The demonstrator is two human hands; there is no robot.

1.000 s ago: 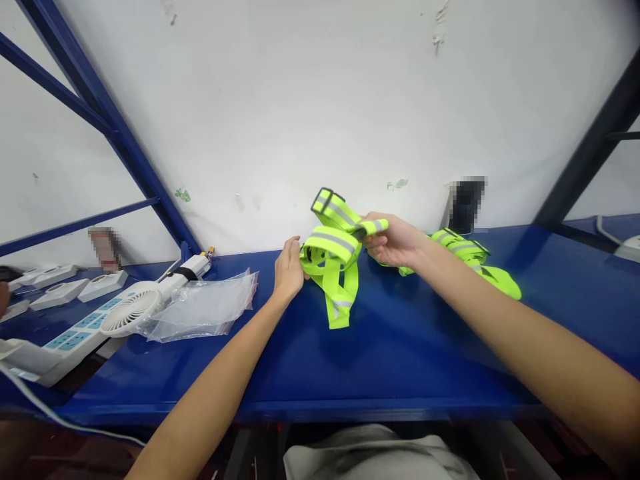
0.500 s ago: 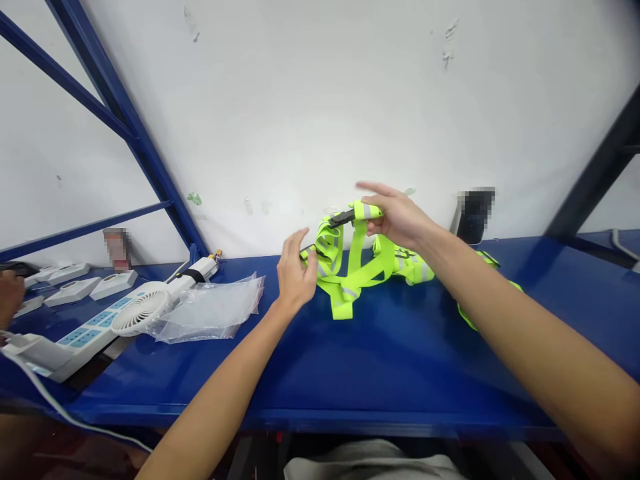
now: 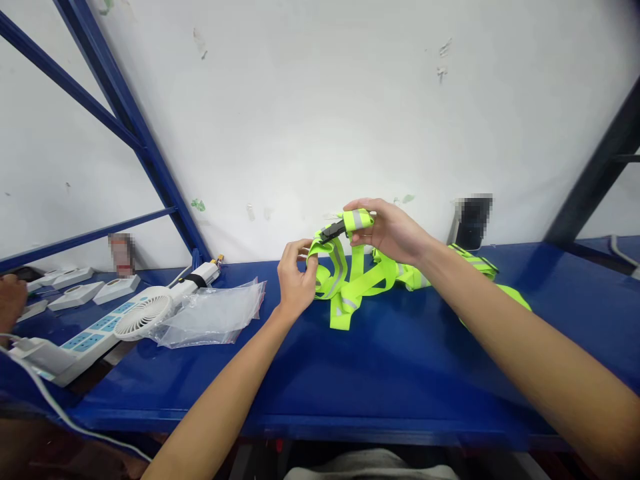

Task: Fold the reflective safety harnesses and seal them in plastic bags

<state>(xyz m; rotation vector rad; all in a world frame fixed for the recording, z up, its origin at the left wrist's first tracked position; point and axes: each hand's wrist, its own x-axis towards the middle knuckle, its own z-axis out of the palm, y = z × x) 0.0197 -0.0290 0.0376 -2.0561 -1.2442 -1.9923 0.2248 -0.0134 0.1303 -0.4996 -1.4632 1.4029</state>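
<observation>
Pale cloth (image 3: pixel 373 467) shows below the front edge of the blue surface (image 3: pixel 370 387). To the left, a white cable (image 3: pixel 55 403) droops across the front edge, and a white power strip (image 3: pixel 87 341) with blue socket panels runs back at a slant. A small white fan (image 3: pixel 145 317) lies over its side, touching clear plastic bags (image 3: pixel 215 317), which sit near the left wrist but apart from it. Farther left are several white boxes (image 3: pixel 77 295) and another person's hand (image 3: pixel 11 297). A dark upright object (image 3: pixel 474 220), blurred out, leans at the white wall (image 3: pixel 320 100), between blue frame posts (image 3: pixel 140 133).

The yellow-green strapping (image 3: pixel 356 293) lies between the two hands, its nearest end low and just in front of them. The left hand (image 3: pixel 296 277) is partly closed, thumb and fingers around a loop at its left side. The right hand (image 3: pixel 393 230) pinches a raised fold beside a black buckle (image 3: pixel 333 231). More strapping (image 3: pixel 475 262) rests behind the right forearm, which hides part of it; whether it joins the held piece cannot be told.
</observation>
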